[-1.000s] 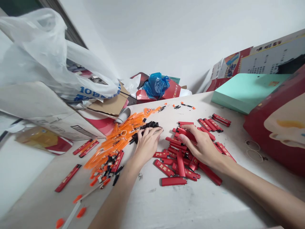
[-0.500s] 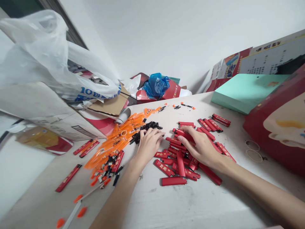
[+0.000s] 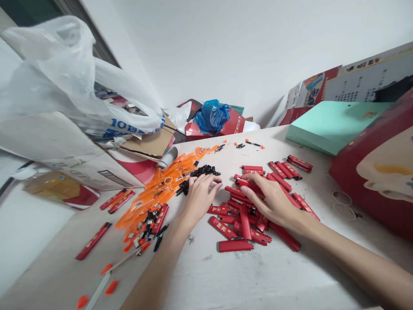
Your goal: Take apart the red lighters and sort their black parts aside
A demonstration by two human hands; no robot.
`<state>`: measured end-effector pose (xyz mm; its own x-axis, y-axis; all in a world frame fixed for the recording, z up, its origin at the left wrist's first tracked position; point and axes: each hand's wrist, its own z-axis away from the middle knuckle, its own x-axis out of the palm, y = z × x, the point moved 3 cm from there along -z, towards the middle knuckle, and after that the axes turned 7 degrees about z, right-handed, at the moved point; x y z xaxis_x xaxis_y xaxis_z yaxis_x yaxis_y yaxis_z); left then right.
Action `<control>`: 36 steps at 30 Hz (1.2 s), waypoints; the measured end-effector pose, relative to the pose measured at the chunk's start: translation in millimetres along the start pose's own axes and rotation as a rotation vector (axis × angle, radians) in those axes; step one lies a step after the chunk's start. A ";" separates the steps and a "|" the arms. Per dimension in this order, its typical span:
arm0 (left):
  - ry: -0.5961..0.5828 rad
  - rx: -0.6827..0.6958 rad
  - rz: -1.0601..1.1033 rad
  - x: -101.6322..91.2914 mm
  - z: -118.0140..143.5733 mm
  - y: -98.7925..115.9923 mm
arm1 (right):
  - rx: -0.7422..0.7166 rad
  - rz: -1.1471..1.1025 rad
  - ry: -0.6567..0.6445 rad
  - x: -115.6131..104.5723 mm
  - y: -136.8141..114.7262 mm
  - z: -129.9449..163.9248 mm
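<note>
My left hand lies palm down on the table, fingertips at the near edge of a heap of small black parts; whether it pinches one is hidden. To its right my right hand rests on a pile of red lighter bodies, fingers curled around one red lighter at the pile's far side. Translucent orange lighter shells spread out left of the black parts.
The white table holds loose red lighters at left and a row at back right. A white plastic bag on a carton crowds the left. A mint-green box, red box and rubber bands lie at right.
My left hand's fingers have drawn back slightly from the black parts. My right hand has shifted a little on the red pile, closing round one lighter.
</note>
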<state>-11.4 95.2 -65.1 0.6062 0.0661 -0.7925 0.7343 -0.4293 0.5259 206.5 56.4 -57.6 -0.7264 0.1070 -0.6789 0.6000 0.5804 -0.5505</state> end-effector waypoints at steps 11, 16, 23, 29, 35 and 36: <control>0.098 -0.138 0.858 -5.8 11.1 30.3 | -0.118 0.030 -0.040 3.4 -1.2 0.5; 0.134 -0.072 0.821 -4.4 14.2 35.8 | -0.165 0.041 -0.010 3.5 -1.8 0.3; 0.166 -0.072 0.808 -2.9 16.0 36.9 | -0.182 0.040 0.026 2.0 -2.6 0.8; 0.179 -0.128 0.805 -4.2 16.4 36.4 | -0.166 0.038 0.037 -0.9 -4.8 0.5; 0.186 -0.073 0.780 -4.1 17.1 36.5 | -0.181 0.037 0.048 -1.1 -4.9 1.5; 0.189 -0.064 0.782 -3.5 17.4 36.5 | -0.186 0.036 0.051 -1.2 -5.0 1.6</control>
<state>8.0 63.6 -48.5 0.9890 -0.0784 -0.1254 0.0889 -0.3623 0.9278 204.9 52.1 -54.8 -0.7244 0.1680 -0.6686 0.5569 0.7143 -0.4239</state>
